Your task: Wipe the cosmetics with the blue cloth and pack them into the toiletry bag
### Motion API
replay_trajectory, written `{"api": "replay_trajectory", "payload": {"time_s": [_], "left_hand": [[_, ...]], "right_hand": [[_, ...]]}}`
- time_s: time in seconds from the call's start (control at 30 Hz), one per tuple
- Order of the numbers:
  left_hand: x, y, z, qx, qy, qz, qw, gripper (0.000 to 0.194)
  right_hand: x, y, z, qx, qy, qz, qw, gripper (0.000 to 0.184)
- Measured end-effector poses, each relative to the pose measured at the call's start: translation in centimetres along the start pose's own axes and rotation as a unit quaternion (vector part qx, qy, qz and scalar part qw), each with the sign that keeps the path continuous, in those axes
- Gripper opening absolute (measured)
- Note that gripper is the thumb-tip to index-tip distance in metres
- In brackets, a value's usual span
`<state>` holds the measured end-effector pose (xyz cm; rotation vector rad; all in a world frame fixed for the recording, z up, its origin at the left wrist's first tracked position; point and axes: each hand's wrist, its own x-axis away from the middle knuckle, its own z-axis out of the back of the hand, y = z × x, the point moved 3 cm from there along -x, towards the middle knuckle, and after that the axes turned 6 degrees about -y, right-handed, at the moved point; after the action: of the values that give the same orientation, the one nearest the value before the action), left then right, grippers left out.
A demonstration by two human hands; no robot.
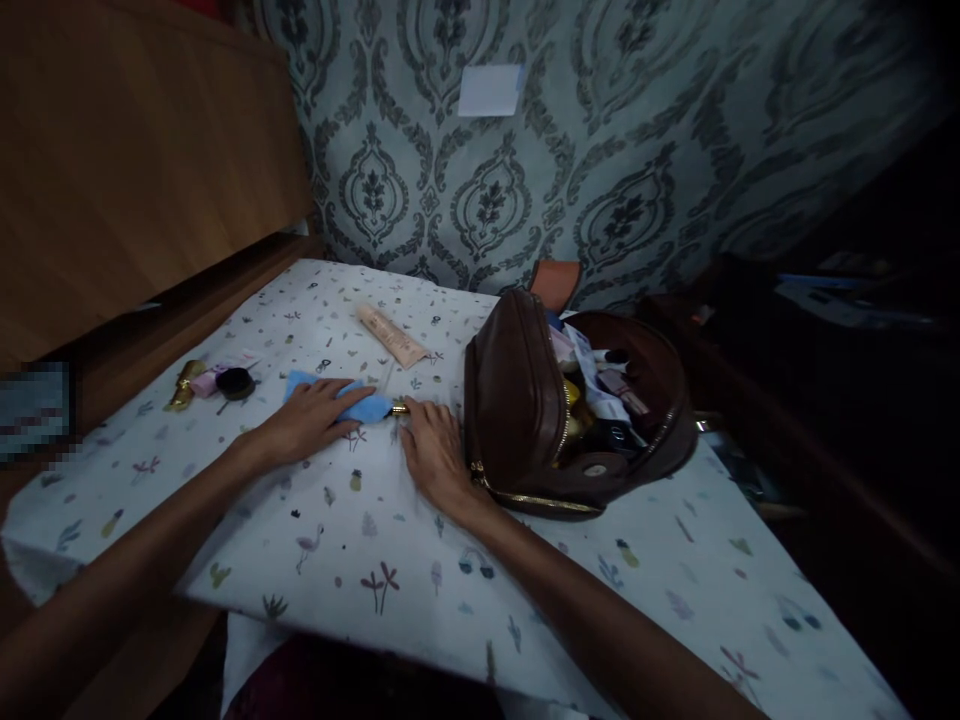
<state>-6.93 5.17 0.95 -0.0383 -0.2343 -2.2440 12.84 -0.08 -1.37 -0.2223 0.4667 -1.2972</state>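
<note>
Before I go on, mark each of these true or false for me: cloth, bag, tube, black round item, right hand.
1. The left hand rests on the blue cloth. True.
2. The brown bag is zipped shut. False: the bag gapes open, items showing inside.
3. The beige tube lies clear of both hands. True.
4. The black round item is beside the bag. False: it lies left of the left hand.
5. The right hand is inside the bag. False: it is on the table, outside the bag.
</note>
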Motion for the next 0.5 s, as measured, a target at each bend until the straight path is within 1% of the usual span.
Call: {"api": "replay_trajectory", "payload": {"time_s": [0.1, 0.2, 0.23, 0.27, 0.33, 0.37, 0.4, 0.47, 0.5], "left_hand": [[0.4, -0.2, 0.9, 0.016, -0.004, -0.025, 1.000, 0.052], [0.1, -0.6, 2.4, 0.096, -0.027, -0.059, 0.993, 0.049], [-0.1, -0.6, 2.9, 0.123, -0.027, -0.067, 0.990, 0.048], [-0.4, -0.5, 3.4, 0.142, -0.015, -0.071, 0.987, 0.048], [-1.1, 0.5, 4.0, 0.154, 0.038, -0.074, 0.985, 0.051], [-1.5, 1.2, 3.9, 0.145, 0.064, -0.080, 0.984, 0.052], [-1.8, 2.1, 3.5, 0.128, 0.078, -0.093, 0.984, 0.052], [-2.3, 3.8, 1.9, 0.058, 0.071, -0.125, 0.988, 0.051], [-2.4, 4.2, 1.1, 0.014, 0.075, -0.129, 0.989, 0.053]], "right_hand": [[-0.5, -0.3, 0.1, 0.023, 0.000, -0.027, 0.999, 0.029], [-0.7, -0.4, 0.2, 0.006, 0.001, -0.030, 1.000, 0.014], [-0.8, -0.4, 0.3, -0.004, 0.002, -0.028, 1.000, 0.010], [-0.8, -0.4, 0.3, -0.014, 0.001, -0.025, 1.000, 0.008], [-0.7, -0.4, 0.3, -0.027, -0.001, -0.014, 1.000, 0.006], [-0.7, -0.4, 0.2, -0.027, 0.000, -0.008, 1.000, 0.005], [-0.7, -0.3, 0.2, -0.023, 0.000, -0.003, 1.000, 0.005], [-0.6, -0.3, 0.1, -0.007, -0.001, -0.003, 1.000, 0.006], [-0.6, -0.2, 0.0, 0.001, -0.005, -0.008, 1.000, 0.006]]}}
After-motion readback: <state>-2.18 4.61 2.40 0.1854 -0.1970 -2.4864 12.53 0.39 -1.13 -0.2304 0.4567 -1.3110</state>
